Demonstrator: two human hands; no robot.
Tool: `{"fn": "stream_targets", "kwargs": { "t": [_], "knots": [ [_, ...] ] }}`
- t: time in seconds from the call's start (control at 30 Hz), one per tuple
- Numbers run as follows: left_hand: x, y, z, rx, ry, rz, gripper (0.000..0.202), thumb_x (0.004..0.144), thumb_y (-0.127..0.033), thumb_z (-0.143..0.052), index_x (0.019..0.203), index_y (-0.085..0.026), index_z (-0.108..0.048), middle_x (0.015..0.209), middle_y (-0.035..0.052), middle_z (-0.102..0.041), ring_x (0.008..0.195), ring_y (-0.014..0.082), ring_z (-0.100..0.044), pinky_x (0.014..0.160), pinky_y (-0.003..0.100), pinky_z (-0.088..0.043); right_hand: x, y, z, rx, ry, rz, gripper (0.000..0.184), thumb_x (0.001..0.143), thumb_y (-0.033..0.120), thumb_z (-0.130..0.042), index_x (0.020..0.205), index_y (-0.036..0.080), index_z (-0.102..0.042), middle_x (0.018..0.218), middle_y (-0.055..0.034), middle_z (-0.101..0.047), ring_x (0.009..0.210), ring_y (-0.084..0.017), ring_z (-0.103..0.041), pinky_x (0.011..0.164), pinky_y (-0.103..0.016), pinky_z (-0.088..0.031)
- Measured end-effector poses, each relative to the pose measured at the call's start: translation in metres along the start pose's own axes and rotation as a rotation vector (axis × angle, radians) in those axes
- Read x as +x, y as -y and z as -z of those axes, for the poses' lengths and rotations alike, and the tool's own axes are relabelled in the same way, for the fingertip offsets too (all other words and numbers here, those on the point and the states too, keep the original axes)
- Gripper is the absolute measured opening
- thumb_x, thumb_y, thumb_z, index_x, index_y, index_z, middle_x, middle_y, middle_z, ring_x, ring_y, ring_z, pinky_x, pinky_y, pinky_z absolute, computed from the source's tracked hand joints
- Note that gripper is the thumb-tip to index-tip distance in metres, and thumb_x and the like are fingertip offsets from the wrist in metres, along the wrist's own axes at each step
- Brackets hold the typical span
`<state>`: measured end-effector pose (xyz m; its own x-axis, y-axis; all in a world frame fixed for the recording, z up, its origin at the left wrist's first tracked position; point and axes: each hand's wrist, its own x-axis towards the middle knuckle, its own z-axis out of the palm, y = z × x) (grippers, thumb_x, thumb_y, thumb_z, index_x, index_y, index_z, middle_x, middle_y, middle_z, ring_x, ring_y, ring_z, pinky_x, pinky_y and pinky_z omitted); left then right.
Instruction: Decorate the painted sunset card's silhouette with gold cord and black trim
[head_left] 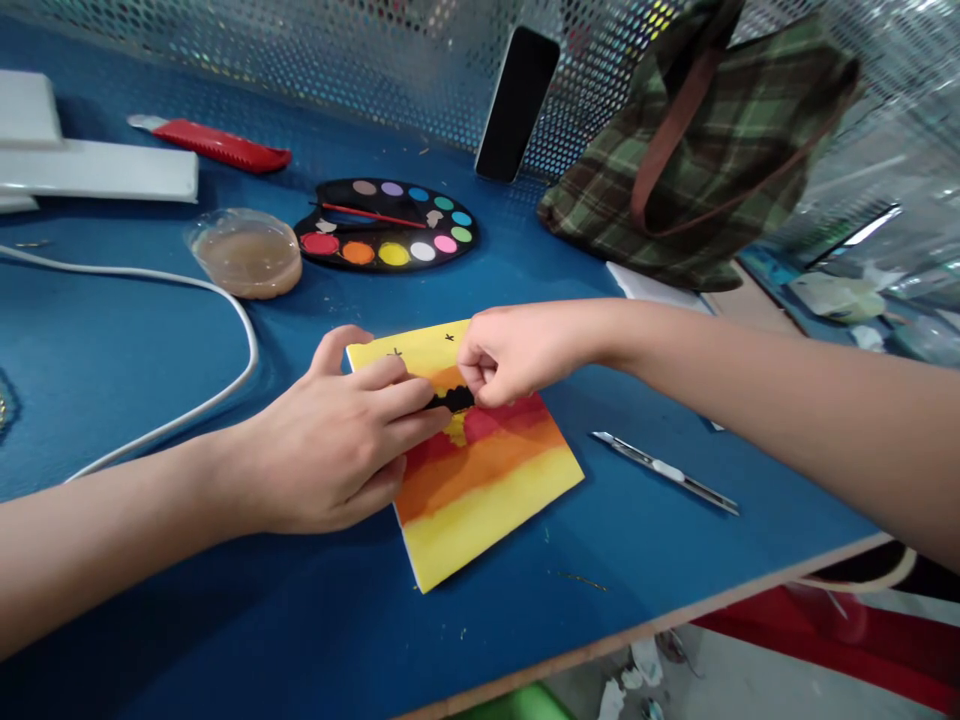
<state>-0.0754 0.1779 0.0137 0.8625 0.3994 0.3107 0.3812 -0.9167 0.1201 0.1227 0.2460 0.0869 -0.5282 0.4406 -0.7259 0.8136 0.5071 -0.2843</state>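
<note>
Head view: the left hand (pixel 337 440) presses open, fingers extended, on a sunset watercolour card (pixel 487 490) lying on the blue table (pixel 660 570); the right hand (pixel 517 355) curls its closed fingertips (pixel 469 370) against the card's black silhouette (pixel 451 400), near a snap-off craft knife (pixel 664 472)

Bright, even indoor light is falling across the blue tabletop (pixel 150 600), with no source showing in frame. Glare is washing out the silver perforated metal screen (pixel 885 130) at upper right. Soft shadows are pooling beneath the left hand (pixel 337 430) and the right hand (pixel 517 355). Wide-angle distortion is bending the pale wooden table edge (pixel 637 630) and stretching both forearms toward the frame edges. Focus is reading sharp at centre, softening toward the right margin.
</note>
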Motion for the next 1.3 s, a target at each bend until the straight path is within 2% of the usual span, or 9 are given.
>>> {"fn": "stream_targets", "kwargs": {
  "t": [0.2, 0.5, 0.83, 1.3],
  "knots": [
    [-0.001, 0.001, 0.0, 0.005, 0.001, -0.019, 0.035, 0.088, -0.019, -0.036, 0.118, -0.018, -0.053, 0.096, 0.006, -0.062, 0.095, 0.0281, -0.055, 0.088, 0.06, -0.026, 0.002, 0.003, 0.0, -0.035, 0.008, -0.034, 0.007, 0.061, 0.015, -0.051, 0.062, 0.017, -0.057, 0.058, 0.0028, -0.054, 0.053, -0.009, -0.045, 0.046, -0.025, -0.029],
    [0.0, 0.0, 0.0, -0.002, -0.005, -0.015, 0.036, 0.086, -0.018, -0.036, 0.117, -0.018, -0.054, 0.095, 0.0063, -0.062, 0.095, 0.0285, -0.055, 0.088, 0.06, -0.026, 0.0, -0.001, -0.001, 0.023, 0.009, -0.01, 0.008, 0.062, 0.016, -0.051, 0.065, 0.017, -0.058, 0.059, 0.0034, -0.054, 0.052, -0.008, -0.045, 0.045, -0.024, -0.031],
    [0.001, 0.0, -0.001, -0.007, -0.003, -0.004, 0.034, 0.087, -0.02, -0.037, 0.117, -0.019, -0.054, 0.095, 0.0058, -0.062, 0.096, 0.028, -0.055, 0.09, 0.058, -0.025, 0.0, 0.0, -0.002, -0.025, -0.007, -0.008, 0.007, 0.061, 0.017, -0.05, 0.063, 0.017, -0.057, 0.059, 0.0025, -0.056, 0.054, -0.009, -0.047, 0.047, -0.025, -0.03],
    [0.0, 0.001, 0.0, 0.02, 0.011, -0.02, 0.035, 0.089, -0.022, -0.037, 0.121, -0.019, -0.052, 0.1, 0.007, -0.063, 0.096, 0.028, -0.055, 0.091, 0.055, -0.024, 0.007, 0.013, 0.003, 0.051, 0.033, -0.159, 0.006, 0.059, 0.013, -0.053, 0.054, 0.016, -0.053, 0.051, 0.0031, -0.054, 0.048, -0.009, -0.046, 0.046, -0.024, -0.032]
  ]
}}
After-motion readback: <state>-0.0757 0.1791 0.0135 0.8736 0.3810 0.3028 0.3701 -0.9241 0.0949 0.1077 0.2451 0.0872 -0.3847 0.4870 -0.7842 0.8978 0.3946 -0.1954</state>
